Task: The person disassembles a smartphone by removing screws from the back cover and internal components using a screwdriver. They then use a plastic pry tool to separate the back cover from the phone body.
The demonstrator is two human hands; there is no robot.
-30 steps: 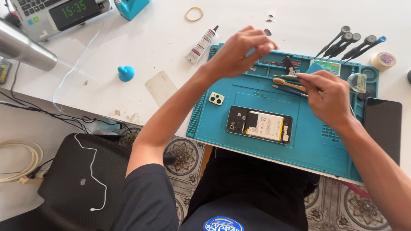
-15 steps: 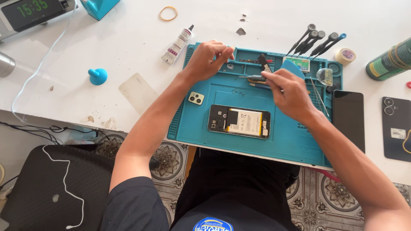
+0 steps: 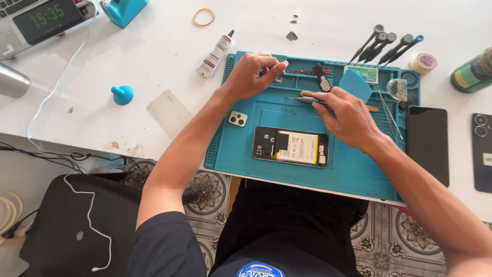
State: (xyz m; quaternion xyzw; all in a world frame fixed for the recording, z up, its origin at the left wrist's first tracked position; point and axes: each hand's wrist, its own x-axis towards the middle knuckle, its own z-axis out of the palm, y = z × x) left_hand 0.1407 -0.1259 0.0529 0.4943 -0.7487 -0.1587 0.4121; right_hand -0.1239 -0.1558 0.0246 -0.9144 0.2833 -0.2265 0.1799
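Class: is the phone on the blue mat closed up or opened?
Opened: the phone lies back cover off, battery and circuitry exposed.

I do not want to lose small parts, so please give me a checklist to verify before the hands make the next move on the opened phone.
1. Opened phone lies flat on the blue mat: ok.
2. Both hands off the phone: ok; left hand and right hand work above it, at the mat's tray row.
3. Tool under the right hand: touched; firm grip cannot tell.
4. Small piece at the left fingertips: pinched; kind cannot tell.
5. Camera cover on the mat, apart from the phone: ok.
6. Glue tube capped: cannot tell.
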